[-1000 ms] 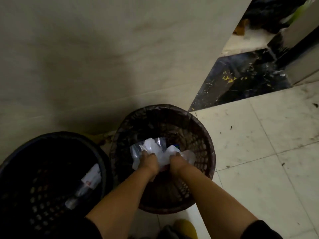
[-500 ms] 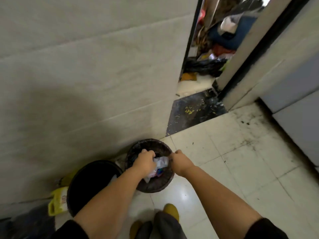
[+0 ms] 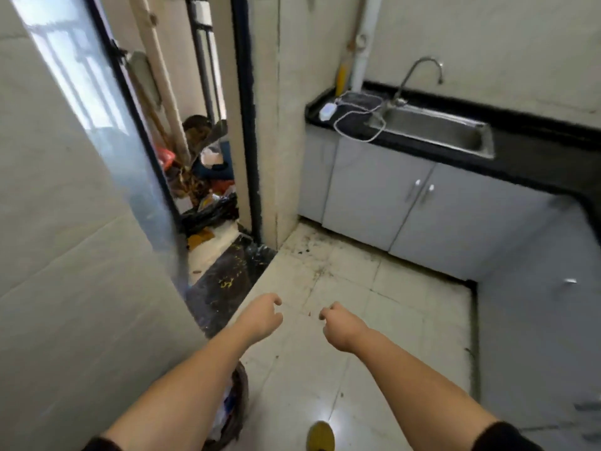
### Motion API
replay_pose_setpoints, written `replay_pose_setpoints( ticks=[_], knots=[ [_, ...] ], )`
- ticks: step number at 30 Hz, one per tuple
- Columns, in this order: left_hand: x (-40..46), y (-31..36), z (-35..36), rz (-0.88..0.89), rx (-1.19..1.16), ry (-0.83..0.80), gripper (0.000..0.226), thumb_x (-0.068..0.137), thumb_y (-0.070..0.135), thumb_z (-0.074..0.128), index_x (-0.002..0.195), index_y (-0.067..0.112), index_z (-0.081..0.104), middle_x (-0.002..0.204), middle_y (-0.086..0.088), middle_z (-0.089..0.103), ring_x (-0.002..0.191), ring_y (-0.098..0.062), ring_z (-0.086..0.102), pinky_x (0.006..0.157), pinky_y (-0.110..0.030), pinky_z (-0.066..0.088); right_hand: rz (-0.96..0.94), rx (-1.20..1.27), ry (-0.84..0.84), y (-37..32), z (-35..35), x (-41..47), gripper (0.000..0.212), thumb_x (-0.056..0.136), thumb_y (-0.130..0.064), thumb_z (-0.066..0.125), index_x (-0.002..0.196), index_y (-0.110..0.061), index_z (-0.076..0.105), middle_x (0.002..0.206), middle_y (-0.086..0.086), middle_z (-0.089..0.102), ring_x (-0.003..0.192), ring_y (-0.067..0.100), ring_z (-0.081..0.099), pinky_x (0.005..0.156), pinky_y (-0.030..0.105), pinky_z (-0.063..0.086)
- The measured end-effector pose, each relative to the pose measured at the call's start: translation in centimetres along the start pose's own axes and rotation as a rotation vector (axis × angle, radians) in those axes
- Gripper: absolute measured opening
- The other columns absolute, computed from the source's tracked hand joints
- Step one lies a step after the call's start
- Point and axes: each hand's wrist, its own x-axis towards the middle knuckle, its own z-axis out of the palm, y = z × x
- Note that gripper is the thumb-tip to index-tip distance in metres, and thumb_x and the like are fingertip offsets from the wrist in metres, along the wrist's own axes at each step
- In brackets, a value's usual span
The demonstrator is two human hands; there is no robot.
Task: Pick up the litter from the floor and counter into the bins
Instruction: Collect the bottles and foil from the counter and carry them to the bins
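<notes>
Fingers [image 3: 276, 301] empty, bin [image 3: 241, 398] below.

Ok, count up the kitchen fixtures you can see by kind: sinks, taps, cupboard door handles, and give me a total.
Sink: 1
Tap: 1
Cupboard door handles: 3, a pair at and, and one at on the right-hand unit
Total: 5

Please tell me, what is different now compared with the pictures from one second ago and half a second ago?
Both hands let go of the white litter and came up out of the brown bin. The left hand and right hand are now empty, fingers loosely curled, raised over the floor. The view rose toward the counter and sink. The litter remains in the bin, partly hidden by the left arm.
</notes>
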Motion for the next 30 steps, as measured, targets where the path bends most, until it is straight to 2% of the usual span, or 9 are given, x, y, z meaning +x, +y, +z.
replay_pose_setpoints(
  ticks=[6, 10, 11, 18, 23, 26, 30],
  knots=[
    [-0.1, 17.6, 5.3, 0.349, 0.193, -0.114, 0.039, 0.093, 0.02, 0.048, 0.132, 0.012, 0.049, 0.126, -0.013, 0.061, 0.112, -0.028, 0.059, 0.096, -0.034, 0.048, 0.33, 0.224, 0.2, 14.9, -3.8, -10.0, 0.045, 0.093, -0.002, 0.031, 0.135, -0.009, 0.046, 0.142, 0.012, 0.038, 0.121, 0.034, 0.051, 0.102, 0.04, 0.045],
    [-1.0, 31.2, 11.2, 0.574, 0.311, -0.22, 0.04, 0.092, 0.02, 0.048, 0.132, 0.013, 0.05, 0.127, -0.012, 0.059, 0.116, -0.027, 0.057, 0.099, -0.031, 0.045, 0.528, 0.324, 0.349, 26.4, -5.4, -17.1, 0.042, 0.096, -0.008, 0.033, 0.136, -0.011, 0.046, 0.142, 0.014, 0.04, 0.125, 0.035, 0.049, 0.105, 0.04, 0.042],
    [-1.0, 32.7, 11.5, 0.601, 0.326, -0.217, 0.04, 0.092, 0.019, 0.048, 0.132, 0.013, 0.051, 0.127, -0.012, 0.059, 0.116, -0.027, 0.057, 0.099, -0.031, 0.045, 0.548, 0.352, 0.359, 27.5, -6.0, -17.8, 0.041, 0.096, -0.009, 0.034, 0.135, -0.01, 0.047, 0.14, 0.016, 0.041, 0.124, 0.035, 0.049, 0.105, 0.04, 0.042],
    [-7.9, 54.7, 26.4, 0.976, 0.452, -0.346, 0.041, 0.089, 0.014, 0.051, 0.129, 0.009, 0.055, 0.124, -0.014, 0.064, 0.116, -0.028, 0.059, 0.097, -0.029, 0.045, 0.875, 0.468, 0.521, 46.2, -5.8, -34.0, 0.036, 0.095, -0.013, 0.037, 0.128, -0.01, 0.052, 0.133, 0.015, 0.044, 0.117, 0.037, 0.053, 0.103, 0.041, 0.045],
    [-13.6, 63.7, 35.2, 1.186, 0.586, -0.446, 0.04, 0.092, 0.019, 0.05, 0.132, 0.011, 0.051, 0.129, -0.012, 0.058, 0.119, -0.028, 0.056, 0.1, -0.033, 0.045, 1.026, 0.548, 0.614, 54.6, -4.2, -42.9, 0.038, 0.096, -0.017, 0.038, 0.132, -0.013, 0.05, 0.136, 0.013, 0.042, 0.119, 0.035, 0.052, 0.104, 0.039, 0.044],
    [-15.6, 66.8, 39.2, 1.248, 0.67, -0.491, 0.04, 0.093, 0.02, 0.05, 0.132, 0.01, 0.05, 0.13, -0.013, 0.057, 0.121, -0.028, 0.055, 0.102, -0.034, 0.044, 1.085, 0.565, 0.672, 57.6, -2.6, -46.7, 0.037, 0.096, -0.017, 0.038, 0.129, -0.013, 0.053, 0.134, 0.012, 0.045, 0.117, 0.034, 0.053, 0.102, 0.04, 0.045],
    [-17.1, 69.2, 44.1, 1.288, 0.781, -0.543, 0.042, 0.094, 0.022, 0.049, 0.134, 0.01, 0.047, 0.133, -0.014, 0.053, 0.122, -0.029, 0.053, 0.104, -0.035, 0.044, 1.171, 0.507, 0.842, 61.4, -2.5, -51.1, 0.033, 0.093, -0.014, 0.04, 0.12, -0.015, 0.06, 0.13, 0.013, 0.053, 0.116, 0.033, 0.055, 0.099, 0.041, 0.048]
  ],
)
